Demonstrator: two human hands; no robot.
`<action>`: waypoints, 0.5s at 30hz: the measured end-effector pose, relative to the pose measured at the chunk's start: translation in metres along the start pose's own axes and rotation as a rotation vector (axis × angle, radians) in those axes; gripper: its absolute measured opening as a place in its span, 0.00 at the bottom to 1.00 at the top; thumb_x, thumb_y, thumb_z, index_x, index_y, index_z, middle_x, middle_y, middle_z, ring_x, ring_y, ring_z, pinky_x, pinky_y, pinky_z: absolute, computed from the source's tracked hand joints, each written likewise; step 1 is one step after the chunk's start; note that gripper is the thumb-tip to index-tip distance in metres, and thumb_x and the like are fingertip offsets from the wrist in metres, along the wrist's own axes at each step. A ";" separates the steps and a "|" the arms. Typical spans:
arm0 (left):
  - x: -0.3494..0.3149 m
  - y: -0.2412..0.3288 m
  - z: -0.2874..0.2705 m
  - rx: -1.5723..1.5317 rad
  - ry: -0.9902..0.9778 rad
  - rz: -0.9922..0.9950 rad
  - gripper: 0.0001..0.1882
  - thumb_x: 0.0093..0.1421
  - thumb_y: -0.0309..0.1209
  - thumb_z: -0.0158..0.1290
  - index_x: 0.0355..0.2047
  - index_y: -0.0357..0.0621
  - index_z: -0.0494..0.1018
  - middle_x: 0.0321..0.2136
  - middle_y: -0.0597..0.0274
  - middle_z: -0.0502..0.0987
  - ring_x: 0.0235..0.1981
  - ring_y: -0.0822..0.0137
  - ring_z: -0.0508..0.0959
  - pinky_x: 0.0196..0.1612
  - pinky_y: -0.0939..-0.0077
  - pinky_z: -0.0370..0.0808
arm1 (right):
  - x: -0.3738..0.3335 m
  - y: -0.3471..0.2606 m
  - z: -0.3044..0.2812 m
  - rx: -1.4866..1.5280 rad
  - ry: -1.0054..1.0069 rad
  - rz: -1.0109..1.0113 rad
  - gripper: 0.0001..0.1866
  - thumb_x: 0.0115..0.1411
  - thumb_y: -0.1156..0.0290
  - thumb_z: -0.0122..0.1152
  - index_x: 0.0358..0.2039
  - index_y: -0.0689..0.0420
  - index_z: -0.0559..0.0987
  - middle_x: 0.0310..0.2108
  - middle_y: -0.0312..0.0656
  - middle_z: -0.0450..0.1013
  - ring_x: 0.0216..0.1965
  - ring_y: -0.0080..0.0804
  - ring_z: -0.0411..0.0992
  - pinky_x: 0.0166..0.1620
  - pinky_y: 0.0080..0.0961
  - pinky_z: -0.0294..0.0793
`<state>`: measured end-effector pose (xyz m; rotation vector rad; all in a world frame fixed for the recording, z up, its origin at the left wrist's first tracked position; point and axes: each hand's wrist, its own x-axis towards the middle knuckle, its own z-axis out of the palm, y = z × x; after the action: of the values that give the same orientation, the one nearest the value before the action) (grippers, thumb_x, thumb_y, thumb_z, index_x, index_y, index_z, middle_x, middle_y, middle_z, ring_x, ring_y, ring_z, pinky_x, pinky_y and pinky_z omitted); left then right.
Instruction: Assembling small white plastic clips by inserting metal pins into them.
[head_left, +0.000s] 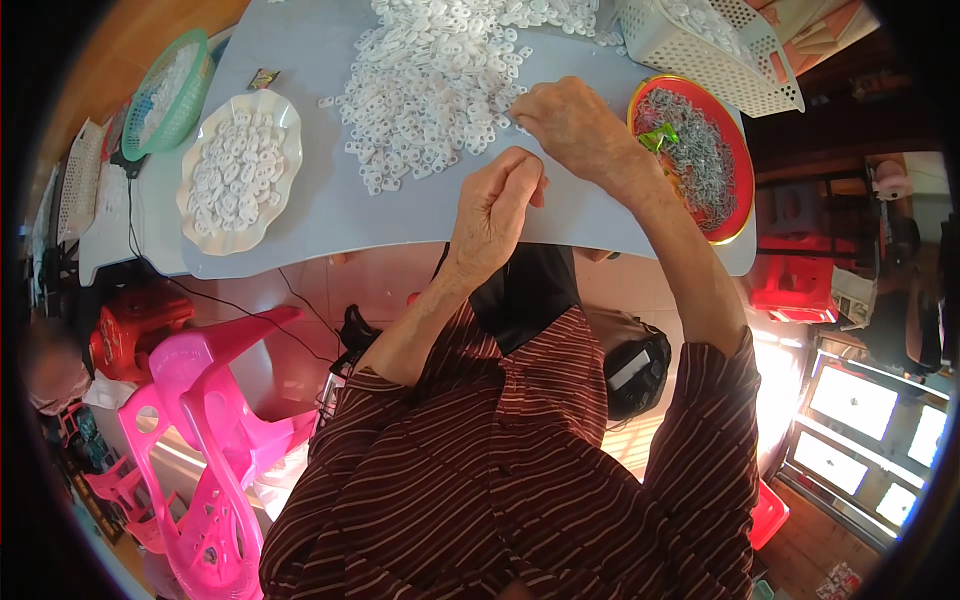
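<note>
The left hand point(497, 210) is curled like a loose fist, and I can't tell if it hides something. The right hand point(575, 130) is bent too, its fingertips by the heap of little white pieces point(430, 110) on the table point(330, 225); I can't see what it pinches. A push could make pieces slide about. The right forearm point(678, 225) is very near the red bowl point(747, 180), so a bump might spill its metal bits point(705, 150).

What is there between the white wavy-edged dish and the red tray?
From left to right in the head view: grey tabletop, the heap of small white pieces, the left hand, then the right hand.
</note>
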<state>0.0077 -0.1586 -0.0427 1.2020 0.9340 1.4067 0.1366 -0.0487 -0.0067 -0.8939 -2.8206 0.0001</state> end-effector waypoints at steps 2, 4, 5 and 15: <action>-0.001 0.002 -0.001 -0.015 0.002 -0.014 0.15 0.65 0.35 0.41 0.26 0.37 0.69 0.21 0.68 0.69 0.24 0.79 0.65 0.28 0.84 0.62 | -0.002 0.002 -0.001 0.181 0.077 0.042 0.07 0.56 0.75 0.51 0.32 0.61 0.78 0.28 0.46 0.73 0.31 0.45 0.73 0.39 0.35 0.73; -0.001 0.008 -0.001 -0.105 0.057 -0.045 0.15 0.65 0.35 0.41 0.26 0.37 0.69 0.21 0.68 0.70 0.25 0.79 0.66 0.31 0.84 0.62 | -0.001 0.003 -0.006 0.194 0.020 0.073 0.07 0.55 0.74 0.54 0.33 0.59 0.79 0.30 0.46 0.74 0.34 0.45 0.73 0.40 0.36 0.74; -0.002 0.009 -0.004 -0.105 0.060 -0.045 0.15 0.65 0.35 0.41 0.26 0.37 0.69 0.21 0.68 0.70 0.25 0.79 0.66 0.31 0.84 0.62 | 0.000 0.002 -0.009 0.209 -0.036 0.101 0.08 0.53 0.74 0.57 0.33 0.58 0.80 0.32 0.46 0.76 0.36 0.46 0.73 0.40 0.36 0.75; -0.003 0.011 -0.006 -0.095 0.066 -0.091 0.16 0.65 0.36 0.42 0.26 0.37 0.70 0.23 0.68 0.71 0.26 0.78 0.67 0.32 0.83 0.62 | -0.002 -0.005 -0.001 0.037 0.083 -0.012 0.07 0.49 0.77 0.57 0.31 0.61 0.78 0.27 0.46 0.73 0.30 0.46 0.73 0.36 0.36 0.74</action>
<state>-0.0004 -0.1634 -0.0339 1.0358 0.9454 1.4093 0.1356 -0.0545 -0.0058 -0.8483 -2.7400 0.0125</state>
